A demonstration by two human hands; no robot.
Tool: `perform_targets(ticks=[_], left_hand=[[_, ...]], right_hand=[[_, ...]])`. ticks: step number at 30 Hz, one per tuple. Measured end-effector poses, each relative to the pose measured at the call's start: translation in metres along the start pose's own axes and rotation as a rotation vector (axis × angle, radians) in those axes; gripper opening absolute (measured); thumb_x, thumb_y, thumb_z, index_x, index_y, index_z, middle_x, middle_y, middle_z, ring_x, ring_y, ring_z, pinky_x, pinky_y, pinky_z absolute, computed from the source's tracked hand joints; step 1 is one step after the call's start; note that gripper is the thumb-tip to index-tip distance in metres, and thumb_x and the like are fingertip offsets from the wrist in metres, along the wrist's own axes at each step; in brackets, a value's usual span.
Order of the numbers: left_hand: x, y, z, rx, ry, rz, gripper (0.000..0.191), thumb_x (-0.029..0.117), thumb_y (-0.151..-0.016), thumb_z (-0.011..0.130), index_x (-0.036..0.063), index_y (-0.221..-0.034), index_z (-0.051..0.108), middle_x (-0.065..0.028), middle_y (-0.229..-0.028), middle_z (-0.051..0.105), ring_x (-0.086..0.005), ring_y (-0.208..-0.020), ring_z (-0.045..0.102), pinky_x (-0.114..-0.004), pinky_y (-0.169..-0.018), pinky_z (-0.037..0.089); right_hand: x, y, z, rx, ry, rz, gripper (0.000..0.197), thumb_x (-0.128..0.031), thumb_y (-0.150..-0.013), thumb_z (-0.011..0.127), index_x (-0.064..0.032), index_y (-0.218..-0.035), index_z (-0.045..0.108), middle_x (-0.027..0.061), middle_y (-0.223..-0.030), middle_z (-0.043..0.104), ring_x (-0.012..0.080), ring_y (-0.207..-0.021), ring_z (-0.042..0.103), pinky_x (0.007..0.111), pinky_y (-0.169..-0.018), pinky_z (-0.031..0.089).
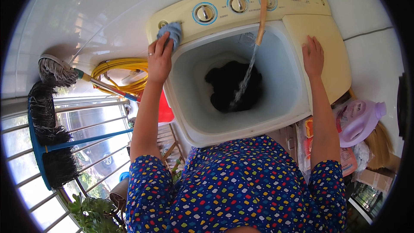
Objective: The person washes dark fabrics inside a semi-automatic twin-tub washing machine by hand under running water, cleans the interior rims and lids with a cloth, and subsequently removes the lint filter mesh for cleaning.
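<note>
A crumpled blue-grey cloth is gripped in my left hand, against the left end of the washing machine's cream control panel. My right hand lies palm down, holding nothing, on the cream lid at the right. Between my hands is the uncovered wash tub, with dark fabric bunched at its bottom. Water runs onto the fabric from a tan hose that hangs in front of the panel. Several dials with blue rings, one a silver-knobbed dial, line the panel.
To the left are a coiled yellow hose, a string mop, a blue-handled broom, a red container and a leafy plant by window bars. A purple detergent bottle and a straw broom stand at the right.
</note>
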State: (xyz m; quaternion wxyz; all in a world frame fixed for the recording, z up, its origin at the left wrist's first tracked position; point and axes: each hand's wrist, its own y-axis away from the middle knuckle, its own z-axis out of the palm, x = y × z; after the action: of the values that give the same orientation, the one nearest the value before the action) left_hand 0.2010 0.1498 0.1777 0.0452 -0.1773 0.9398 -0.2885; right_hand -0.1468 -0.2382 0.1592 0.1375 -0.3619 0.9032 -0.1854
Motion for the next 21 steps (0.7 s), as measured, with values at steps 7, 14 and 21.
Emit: perform_targets(ticks=[7, 14, 21], left_hand=[[0.019, 0.051, -0.037, -0.302, 0.202, -0.003, 0.027, 0.002, -0.069, 0.059, 0.0037, -0.096, 0.063, -0.0091, -0.115, 0.058, -0.0299, -0.113, 0.049, -0.041, -0.096, 0.041], [0.087, 0.081, -0.074, -0.607, 0.13, 0.073, 0.017, 0.008, -0.067, 0.06, 0.0069, -0.083, 0.063, -0.0085, -0.094, 0.058, -0.0261, -0.109, 0.052, -0.04, -0.094, 0.04], [0.083, 0.087, -0.076, -0.421, 0.252, 0.045, 0.024, 0.008, -0.068, 0.06, 0.0088, -0.091, 0.062, -0.0054, -0.103, 0.059, -0.0254, -0.108, 0.054, -0.045, -0.099, 0.037]], right_hand=[[0.001, -0.001, -0.001, -0.062, 0.0, 0.012, 0.045, -0.032, -0.095, 0.046, -0.0138, -0.136, 0.048, 0.013, -0.14, 0.043, 0.0305, -0.129, 0.039, 0.04, -0.108, 0.03], [0.005, 0.0, -0.002, -0.036, -0.038, 0.048, 0.043, -0.032, -0.093, 0.048, -0.0124, -0.131, 0.052, 0.0134, -0.137, 0.047, 0.0304, -0.128, 0.041, 0.039, -0.108, 0.03], [0.014, -0.002, 0.005, 0.003, -0.009, -0.005, 0.043, -0.031, -0.091, 0.049, -0.0122, -0.129, 0.054, 0.0144, -0.134, 0.05, 0.0306, -0.127, 0.042, 0.04, -0.107, 0.031]])
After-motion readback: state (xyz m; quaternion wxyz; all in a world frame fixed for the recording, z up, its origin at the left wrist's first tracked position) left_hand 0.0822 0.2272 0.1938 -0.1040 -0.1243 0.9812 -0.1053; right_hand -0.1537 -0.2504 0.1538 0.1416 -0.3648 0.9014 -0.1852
